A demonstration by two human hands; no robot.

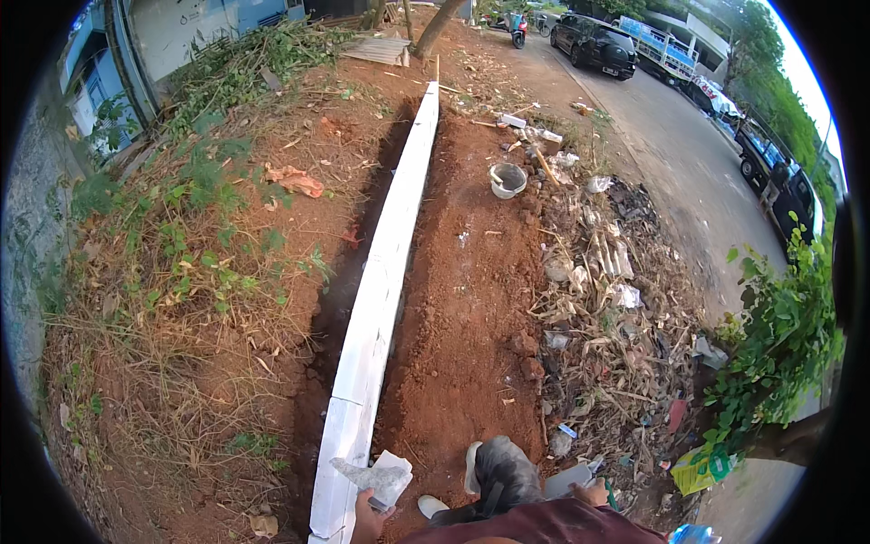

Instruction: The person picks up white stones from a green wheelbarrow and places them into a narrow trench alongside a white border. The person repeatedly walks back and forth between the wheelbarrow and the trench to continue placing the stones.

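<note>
My left hand (pixel 368 519) is closed around a pale block piece (pixel 394 473), held just right of the near end of a low white block wall (pixel 385 272). A grey, pointed, rough-looking part sticks out leftward from that piece, over the wall's top; I cannot tell whether it is separate. At the lower right, my right hand (pixel 594 492) grips a tool with a grey flat blade (pixel 569 479); a bit of green shows beside the fingers, perhaps its handle. The wall runs away from me in a trench.
A bucket of grey mix (pixel 508 179) stands on the red soil ahead. Litter and dry leaves (pixel 616 272) line the right side, with a leafy shrub (pixel 770 354) nearer. Dry grass (pixel 181 363) covers the left bank. Beyond, vehicles (pixel 594 43) stand on the road.
</note>
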